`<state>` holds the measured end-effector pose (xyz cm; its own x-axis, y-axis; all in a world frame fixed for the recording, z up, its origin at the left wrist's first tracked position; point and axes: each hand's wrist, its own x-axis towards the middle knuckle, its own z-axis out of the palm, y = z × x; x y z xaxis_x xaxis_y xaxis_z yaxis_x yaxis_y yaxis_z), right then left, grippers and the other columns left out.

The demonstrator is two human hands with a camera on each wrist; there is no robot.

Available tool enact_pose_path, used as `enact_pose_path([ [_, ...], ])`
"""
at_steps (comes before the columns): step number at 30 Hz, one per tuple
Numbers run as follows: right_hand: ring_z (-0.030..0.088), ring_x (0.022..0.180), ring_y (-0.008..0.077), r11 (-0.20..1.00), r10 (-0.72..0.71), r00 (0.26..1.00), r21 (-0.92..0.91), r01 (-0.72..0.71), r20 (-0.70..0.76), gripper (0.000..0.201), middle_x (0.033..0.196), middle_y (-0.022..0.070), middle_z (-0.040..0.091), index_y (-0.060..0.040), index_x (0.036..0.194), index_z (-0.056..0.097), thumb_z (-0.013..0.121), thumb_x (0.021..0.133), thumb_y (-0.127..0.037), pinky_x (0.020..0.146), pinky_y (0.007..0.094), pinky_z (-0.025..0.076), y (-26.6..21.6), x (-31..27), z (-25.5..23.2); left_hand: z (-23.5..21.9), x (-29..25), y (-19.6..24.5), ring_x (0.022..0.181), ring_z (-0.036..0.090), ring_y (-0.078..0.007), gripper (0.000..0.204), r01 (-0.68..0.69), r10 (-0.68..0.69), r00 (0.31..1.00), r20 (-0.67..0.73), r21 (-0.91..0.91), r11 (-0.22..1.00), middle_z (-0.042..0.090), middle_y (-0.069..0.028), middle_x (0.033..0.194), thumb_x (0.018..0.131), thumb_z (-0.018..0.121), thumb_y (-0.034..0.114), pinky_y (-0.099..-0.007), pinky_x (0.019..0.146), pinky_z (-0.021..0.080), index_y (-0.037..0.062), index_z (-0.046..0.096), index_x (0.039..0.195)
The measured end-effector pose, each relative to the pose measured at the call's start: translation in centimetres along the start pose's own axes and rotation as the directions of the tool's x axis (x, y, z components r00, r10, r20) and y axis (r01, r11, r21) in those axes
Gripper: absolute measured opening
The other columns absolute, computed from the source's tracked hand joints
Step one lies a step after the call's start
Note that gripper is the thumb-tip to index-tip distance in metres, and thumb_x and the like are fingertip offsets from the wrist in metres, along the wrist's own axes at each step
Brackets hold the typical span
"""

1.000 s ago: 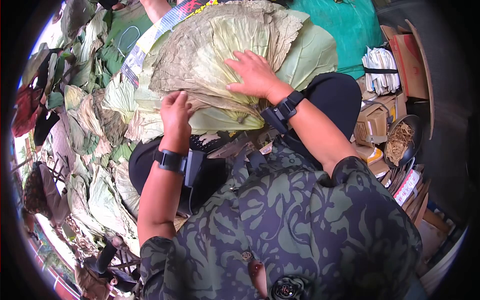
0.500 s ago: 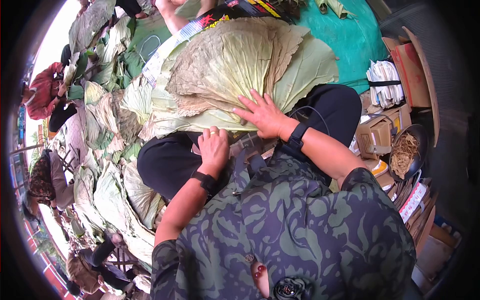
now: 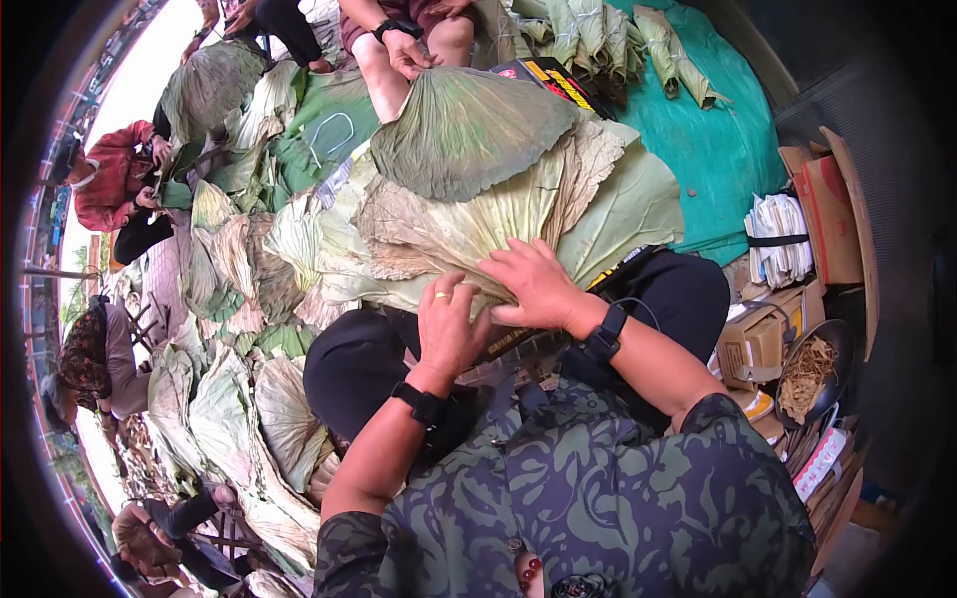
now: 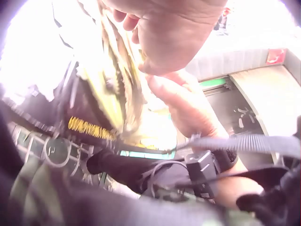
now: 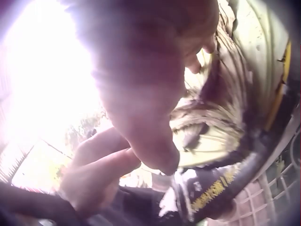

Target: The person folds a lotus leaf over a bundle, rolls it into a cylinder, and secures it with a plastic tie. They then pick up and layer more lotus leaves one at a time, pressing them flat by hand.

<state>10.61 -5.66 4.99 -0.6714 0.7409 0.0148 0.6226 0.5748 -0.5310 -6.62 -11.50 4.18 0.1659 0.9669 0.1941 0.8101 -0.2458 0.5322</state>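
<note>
Large dried leaves [image 3: 518,209] lie fanned in a stack over the lap, their gathered bases toward the body. My right hand [image 3: 538,286] rests on the stack's near part with fingers spread. Beside it, my left hand [image 3: 449,329] touches the near edge with loosely bent fingers; its fingertips lie close to the right thumb. In the right wrist view, folded leaf bases [image 5: 207,136] show beyond the right hand [image 5: 146,84]. A darker green leaf [image 3: 469,130] overlaps the stack's far side, its top at another person's hand [image 3: 404,50].
More leaves [image 3: 224,399] are heaped at the left, where several people sit. Rolled leaves [image 3: 668,55] lie on a green sheet [image 3: 718,149] at the back right. Cardboard boxes [image 3: 753,344] and a dark pan of dry scraps [image 3: 807,379] stand at the right.
The darker green leaf has come over the far side of the stack with the other person's hand. My left hand has moved right, close to my right hand. The head view has shifted.
</note>
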Motion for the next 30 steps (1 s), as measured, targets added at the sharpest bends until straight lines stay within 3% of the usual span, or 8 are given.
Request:
enact_pose_path([
  [1, 0.046, 0.110, 0.0314, 0.998, -0.057, 0.973, -0.008, 0.056, -0.222, 0.053, 0.111, 0.0135, 0.054, -0.0077, 0.114, 0.052, 0.066, 0.065, -0.021, 0.094, 0.0456, 0.034, 0.6, 1.0, -0.3, -0.4, 1.5, 0.0, 0.111, 0.042, -0.0390, 0.042, -0.043, 0.039, 0.999, 0.038, 0.102, 0.994, 0.046, -0.0202, 0.119, 0.068, 0.068, 0.021, -0.0431, 0.090, 0.038, 0.0051, 0.054, 0.105],
  [3, 0.048, 0.106, 0.0308, 0.999, -0.045, 0.956, -0.035, 0.036, -0.290, 0.048, 0.109, 0.0130, 0.054, -0.0070, 0.111, 0.053, 0.064, 0.065, -0.017, 0.091, 0.0437, 0.037, 1.9, 3.7, -1.8, -0.4, 3.6, -0.7, 0.117, 0.038, -0.0415, 0.052, -0.079, 0.067, 0.995, 0.070, 0.197, 0.977, 0.040, -0.0223, 0.127, 0.069, 0.068, 0.024, -0.0435, 0.094, 0.037, 0.0061, 0.051, 0.114],
  [5, 0.051, 0.099, 0.0304, 0.993, -0.057, 0.914, -0.122, 0.008, -0.403, 0.041, 0.106, 0.0126, 0.055, -0.0066, 0.106, 0.055, 0.059, 0.065, -0.009, 0.084, 0.0394, 0.042, 3.4, 6.6, -2.7, 0.1, 5.2, -2.1, 0.124, 0.030, -0.0443, 0.062, -0.075, -0.058, 0.827, 0.559, 0.212, 0.974, 0.031, -0.0250, 0.135, 0.072, 0.066, 0.033, -0.0453, 0.098, 0.034, 0.0095, 0.044, 0.125],
  [8, 0.052, 0.099, 0.0303, 0.980, -0.116, 0.906, -0.198, 0.036, -0.408, 0.040, 0.106, 0.0135, 0.055, -0.0059, 0.106, 0.055, 0.058, 0.066, -0.007, 0.084, 0.0394, 0.043, 4.3, 11.3, -4.4, -0.1, 6.8, -2.7, 0.124, 0.031, -0.0445, 0.064, -0.053, -0.075, 0.733, 0.677, 0.166, 0.985, 0.031, -0.0255, 0.135, 0.074, 0.064, 0.038, -0.0477, 0.098, 0.034, 0.0115, 0.043, 0.127],
  [16, 0.043, 0.116, 0.0321, 0.831, -0.308, 0.928, -0.535, 0.155, -0.209, 0.032, 0.123, 0.0128, 0.046, -0.0126, 0.110, 0.056, 0.050, 0.078, -0.011, 0.090, 0.0419, 0.039, 6.3, 27.6, -2.6, -0.5, 7.7, -2.4, 0.116, 0.039, -0.0481, 0.055, -0.077, -0.053, 0.740, 0.670, 0.162, 0.984, 0.040, -0.0284, 0.127, 0.072, 0.066, 0.036, -0.0488, 0.092, 0.038, 0.0094, 0.051, 0.118],
  [20, 0.040, 0.119, 0.0302, 0.736, -0.145, 0.984, -0.653, 0.179, 0.106, 0.023, 0.116, 0.0097, 0.050, -0.0108, 0.096, 0.065, 0.047, 0.082, -0.015, 0.096, 0.0445, 0.032, 7.1, 29.8, -0.9, -0.9, 7.5, -3.0, 0.120, 0.037, -0.0427, 0.057, -0.039, -0.058, 0.742, 0.668, 0.129, 0.991, 0.040, -0.0225, 0.130, 0.072, 0.066, 0.036, -0.0481, 0.093, 0.037, 0.0102, 0.050, 0.121],
  [26, 0.058, 0.080, 0.0195, 0.564, -0.372, 0.927, -0.806, 0.178, -0.056, 0.011, 0.075, 0.0023, 0.059, -0.0139, 0.071, 0.061, 0.051, 0.074, -0.011, 0.090, 0.0405, 0.038, 6.7, 25.4, -8.5, -1.1, 7.4, -3.1, 0.099, 0.053, -0.0306, 0.041, -0.111, 0.036, 0.883, 0.469, 0.133, 0.985, 0.056, -0.0146, 0.111, 0.071, 0.066, 0.030, -0.0417, 0.081, 0.043, 0.0092, 0.058, 0.106],
  [30, 0.055, 0.068, 0.0226, 0.601, -0.525, 0.789, -0.795, 0.079, -0.319, 0.005, 0.063, 0.0033, 0.052, -0.0134, 0.067, 0.054, 0.057, 0.068, -0.010, 0.087, 0.0394, 0.039, 2.0, 18.0, -15.1, -2.8, 8.6, -2.3, 0.085, 0.060, -0.0272, 0.034, -0.020, 0.110, 0.957, 0.270, -0.313, 0.949, 0.061, -0.0142, 0.096, 0.074, 0.066, 0.026, -0.0342, 0.076, 0.047, 0.0042, 0.061, 0.100],
])
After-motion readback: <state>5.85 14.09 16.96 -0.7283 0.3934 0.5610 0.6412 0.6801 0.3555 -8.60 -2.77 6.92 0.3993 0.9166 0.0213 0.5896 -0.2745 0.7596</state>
